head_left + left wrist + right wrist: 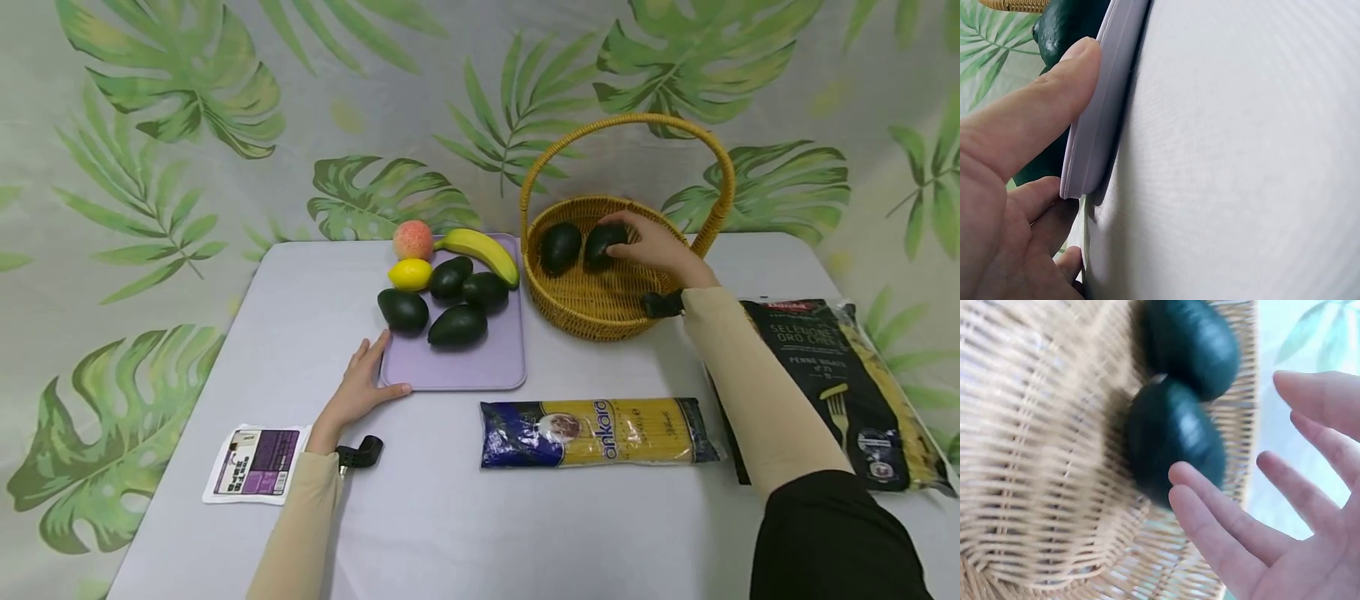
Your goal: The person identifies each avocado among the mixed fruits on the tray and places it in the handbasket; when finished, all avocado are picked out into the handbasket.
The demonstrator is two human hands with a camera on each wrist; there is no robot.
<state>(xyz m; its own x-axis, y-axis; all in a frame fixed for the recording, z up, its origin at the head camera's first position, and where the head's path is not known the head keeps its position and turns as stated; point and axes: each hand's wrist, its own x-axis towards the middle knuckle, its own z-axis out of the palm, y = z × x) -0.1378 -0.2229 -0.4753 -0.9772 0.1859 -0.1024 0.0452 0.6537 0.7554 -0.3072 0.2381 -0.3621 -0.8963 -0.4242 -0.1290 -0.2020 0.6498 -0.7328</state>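
Observation:
My left hand (356, 392) touches the near-left corner of the lilac tray (480, 371), fingers extended; in the left wrist view its thumb lies against the side of the tray (1100, 119). Several dark green avocados (458, 326) rest on this tray beside a peach (413, 241), a lemon (410, 274) and a banana (480, 250). Inside the wicker basket (581, 312) are two avocados, one on the left (560, 248) and one on the right (600, 247). Over the right one is my right hand (656, 246); the right wrist view shows its fingers spread, two fingertips overlapping an avocado (1169, 437).
A tall arched handle (630, 120) rises over the basket. Nearer on the white table (435, 517) lies a spaghetti pack (592, 432). A large black penne bag (832, 392) is at the right, partly behind the right forearm, and a flat purple-and-white package (257, 463) lies at the left.

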